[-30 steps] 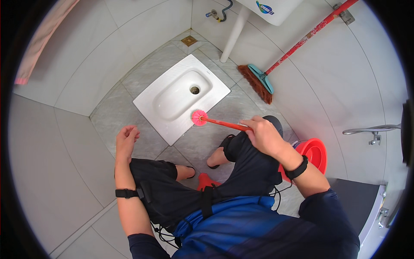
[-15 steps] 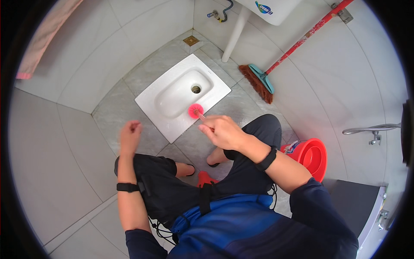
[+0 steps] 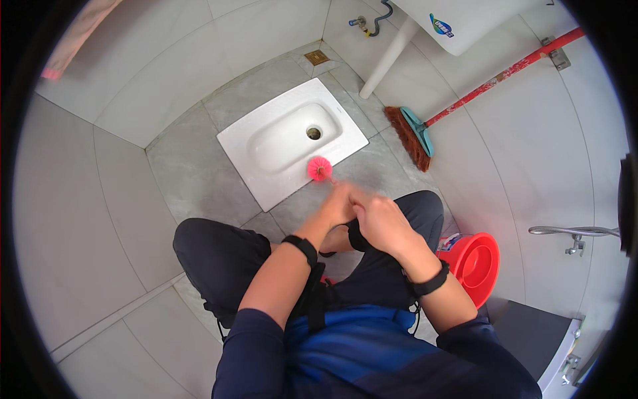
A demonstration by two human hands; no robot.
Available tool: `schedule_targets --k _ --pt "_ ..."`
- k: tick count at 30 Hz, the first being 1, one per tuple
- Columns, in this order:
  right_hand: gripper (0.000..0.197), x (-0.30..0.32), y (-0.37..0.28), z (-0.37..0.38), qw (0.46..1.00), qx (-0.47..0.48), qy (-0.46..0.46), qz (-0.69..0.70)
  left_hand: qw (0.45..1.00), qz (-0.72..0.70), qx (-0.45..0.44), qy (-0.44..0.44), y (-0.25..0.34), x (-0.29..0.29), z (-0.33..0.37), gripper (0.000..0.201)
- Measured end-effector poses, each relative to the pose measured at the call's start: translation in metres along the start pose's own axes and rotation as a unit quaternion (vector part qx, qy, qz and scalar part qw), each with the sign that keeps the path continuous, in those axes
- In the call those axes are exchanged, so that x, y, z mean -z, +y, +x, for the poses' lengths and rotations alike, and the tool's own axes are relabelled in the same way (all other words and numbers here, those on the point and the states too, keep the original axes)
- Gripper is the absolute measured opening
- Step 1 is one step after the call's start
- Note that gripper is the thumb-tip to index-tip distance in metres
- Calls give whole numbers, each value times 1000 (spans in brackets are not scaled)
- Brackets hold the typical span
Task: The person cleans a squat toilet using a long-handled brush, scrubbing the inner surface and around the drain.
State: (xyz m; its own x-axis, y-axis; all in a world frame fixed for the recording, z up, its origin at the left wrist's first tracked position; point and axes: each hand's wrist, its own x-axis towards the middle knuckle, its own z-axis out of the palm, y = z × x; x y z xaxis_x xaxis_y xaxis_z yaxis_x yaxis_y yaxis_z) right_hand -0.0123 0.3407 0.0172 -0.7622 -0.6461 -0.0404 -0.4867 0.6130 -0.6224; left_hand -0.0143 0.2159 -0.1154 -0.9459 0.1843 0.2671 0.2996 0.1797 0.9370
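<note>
A toilet brush with a round pink head rests on the near right rim of the white squat toilet. Its handle runs back toward me and disappears into my hands. My left hand, slightly blurred, is closed around the handle close behind the head. Directly behind it, touching it, my right hand is closed around the rest of the handle. My fingers and the two hands cover most of the handle.
A broom with brown bristles leans against the right wall. The red bucket stands by my right knee, near a dark cabinet. Beyond the toilet are a floor drain, a white pipe and a cistern.
My left hand has swung right from beside the toilet to the brush handle, joining my right hand. The view has shifted slightly; the brush head stays at the toilet's near right rim.
</note>
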Motion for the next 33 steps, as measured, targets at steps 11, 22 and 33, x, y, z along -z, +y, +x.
schedule_targets --k 11,22,33 --pt "18 -14 -4 12 944 -102 -134 -285 969 241 -43 -4 -22 -14 8 20" --pt "15 -13 -22 33 930 -94 -190 -299 962 255 -94 -25 -41 7 7 20" --pt "16 0 -32 32 930 -67 -214 -290 963 263 -59 -28 -18 -4 1 21"
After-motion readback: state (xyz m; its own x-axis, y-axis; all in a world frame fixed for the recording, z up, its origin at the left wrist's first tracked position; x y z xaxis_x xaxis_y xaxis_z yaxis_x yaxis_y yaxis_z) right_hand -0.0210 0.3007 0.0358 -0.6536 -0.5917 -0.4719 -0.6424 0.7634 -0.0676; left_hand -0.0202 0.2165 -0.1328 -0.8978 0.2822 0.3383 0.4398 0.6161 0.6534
